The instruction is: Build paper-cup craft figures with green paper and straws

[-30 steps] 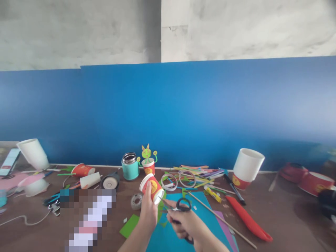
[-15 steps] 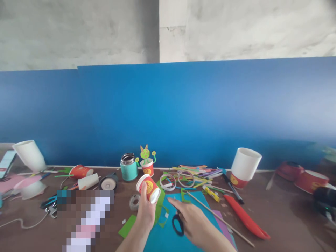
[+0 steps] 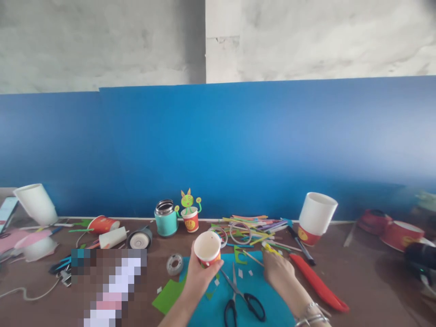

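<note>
head cam: left hand (image 3: 200,277) gripping paper cup (image 3: 207,250), 6 o'clock in view. mouth up, long axis tipped toward camera. right hand (image 3: 278,269) past cup's 3 o'clock, at yellow tube (image 3: 270,249), can't tell if fingers closed. scissors (image 3: 235,292) toward 5.

White inside the held cup (image 3: 207,247), red with some yellow outside. Black on the handles of the scissors (image 3: 235,290), grey on the blades. Sky blue across the big sheet (image 3: 207,314), brown all over the table (image 3: 368,286). Mint green on the jar (image 3: 166,224), plain blue on the long board (image 3: 218,145).
</note>
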Available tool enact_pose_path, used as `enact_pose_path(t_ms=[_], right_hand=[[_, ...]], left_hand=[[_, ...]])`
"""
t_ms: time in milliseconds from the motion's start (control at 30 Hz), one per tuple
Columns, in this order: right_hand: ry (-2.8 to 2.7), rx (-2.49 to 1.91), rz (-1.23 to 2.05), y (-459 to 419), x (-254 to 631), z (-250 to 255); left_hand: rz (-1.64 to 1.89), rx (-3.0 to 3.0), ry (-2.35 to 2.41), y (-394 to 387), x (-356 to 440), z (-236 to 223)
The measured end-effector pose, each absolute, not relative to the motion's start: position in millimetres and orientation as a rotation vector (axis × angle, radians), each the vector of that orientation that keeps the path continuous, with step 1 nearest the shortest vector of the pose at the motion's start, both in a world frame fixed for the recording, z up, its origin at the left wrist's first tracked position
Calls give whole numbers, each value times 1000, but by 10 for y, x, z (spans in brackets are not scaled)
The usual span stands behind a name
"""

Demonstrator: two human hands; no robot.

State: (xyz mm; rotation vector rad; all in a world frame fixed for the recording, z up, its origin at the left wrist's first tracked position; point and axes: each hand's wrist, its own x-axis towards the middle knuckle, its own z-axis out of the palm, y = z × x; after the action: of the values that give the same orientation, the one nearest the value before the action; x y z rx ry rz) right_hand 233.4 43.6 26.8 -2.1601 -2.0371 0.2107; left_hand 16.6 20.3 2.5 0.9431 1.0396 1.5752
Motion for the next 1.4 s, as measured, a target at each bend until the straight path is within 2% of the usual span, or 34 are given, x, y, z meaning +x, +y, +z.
enact_pose_path(t_ms=[133, 233, 333, 467, 533, 633, 733, 867, 1033, 1400], right_hand=[[-2067, -2225, 216, 420, 2395, 381], [-2058, -2051, 267, 349, 2374, 583], [-1938, -1459, 740, 226, 2273, 803], [-1258, -877, 1601, 68, 2110, 1016], [-958, -688, 1828, 22, 2062, 1066], [-875, -604, 1924, -13, 2008, 1062], [-1144, -807, 1757, -16, 1920, 961], [-1566, -1103, 1169, 34, 1790, 762], [-1789, -1227, 734, 20, 1776, 748], [-1928, -1074, 446, -111, 1774, 838]], left_hand=[[1658, 1176, 1099, 164, 186, 25], [1691, 1285, 1097, 155, 176, -8], [1691, 1366, 1098, 144, 177, -25], [1690, 1326, 1094, 118, 194, -3], [1679, 1321, 1109, 105, 198, 13], [1660, 1335, 1121, 87, 204, 42], [1637, 1348, 1057, 71, 218, 60], [1587, 1551, 990, 69, 247, -5], [1532, 1749, 1034, 77, 256, -103], [1533, 1629, 951, -21, 295, 82]])
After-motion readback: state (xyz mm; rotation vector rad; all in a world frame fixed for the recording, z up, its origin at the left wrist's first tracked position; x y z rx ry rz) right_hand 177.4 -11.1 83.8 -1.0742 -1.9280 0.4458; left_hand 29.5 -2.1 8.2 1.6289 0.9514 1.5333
